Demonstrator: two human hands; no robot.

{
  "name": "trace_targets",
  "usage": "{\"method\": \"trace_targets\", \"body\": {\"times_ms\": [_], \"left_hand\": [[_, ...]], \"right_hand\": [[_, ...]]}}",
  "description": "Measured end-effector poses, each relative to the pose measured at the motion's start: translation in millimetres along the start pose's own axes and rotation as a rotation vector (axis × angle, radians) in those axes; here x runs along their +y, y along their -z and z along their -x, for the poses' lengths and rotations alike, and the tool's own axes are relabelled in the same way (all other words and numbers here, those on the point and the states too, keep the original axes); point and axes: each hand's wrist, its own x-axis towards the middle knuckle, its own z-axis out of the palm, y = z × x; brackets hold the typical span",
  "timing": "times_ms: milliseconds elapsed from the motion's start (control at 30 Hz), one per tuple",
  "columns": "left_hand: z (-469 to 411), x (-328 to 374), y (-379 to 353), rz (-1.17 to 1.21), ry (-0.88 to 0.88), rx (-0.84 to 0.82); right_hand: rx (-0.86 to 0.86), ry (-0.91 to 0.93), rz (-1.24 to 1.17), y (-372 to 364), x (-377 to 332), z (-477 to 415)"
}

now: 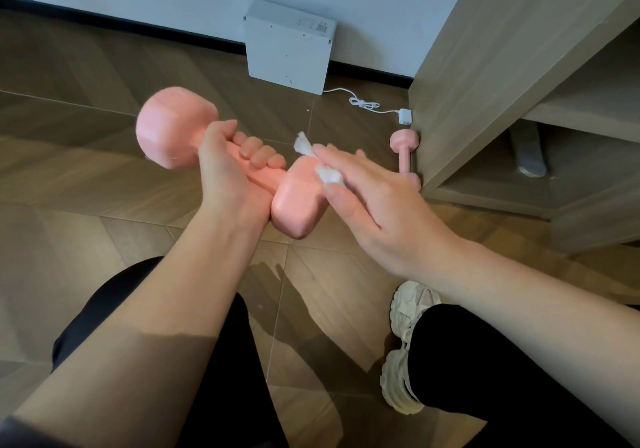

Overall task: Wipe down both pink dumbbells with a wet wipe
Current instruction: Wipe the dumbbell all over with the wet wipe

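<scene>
My left hand point(225, 167) grips the handle of a pink dumbbell point(298, 205), held in the air above the floor with one head up left and the other down right. My right hand point(367, 191) presses a crumpled white wet wipe point(327, 175) against the top of the nearer head, fingers laid fairly flat over it. A second pink dumbbell point(404, 151) stands on end on the floor, leaning against the corner of the wooden cabinet, to the right behind my right hand.
A wooden cabinet point(485, 84) with open shelves fills the right side. A white box point(289, 48) leans on the wall, its white cable and plug point(404, 116) lying on the wood floor. My dark trouser legs and a white sneaker point(403, 343) are below.
</scene>
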Motion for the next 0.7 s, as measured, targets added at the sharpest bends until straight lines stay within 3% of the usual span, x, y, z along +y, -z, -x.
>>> {"method": "trace_targets", "body": {"times_ms": [133,267,433,567,700], "left_hand": [[2.0,0.3,-0.5,0.017,0.031,-0.010],[3.7,-3.7,-0.3,-0.011,0.027,-0.009],[4.5,-2.6,-0.2,0.035,0.038,-0.040],[6.3,-4.2,-1.0,-0.004,0.040,-0.050],[6.5,-3.2,-2.9,0.071,0.046,-0.071]], "right_hand": [[0.010,0.183,0.042,-9.6,-3.2,5.9],[0.055,-0.026,-0.044,-4.1,3.5,-0.5],[0.049,0.105,0.003,-4.3,2.9,1.7],[0.054,-0.165,-0.262,-1.8,2.2,-3.6],[0.088,0.060,-0.134,-5.1,-2.0,2.3]]}}
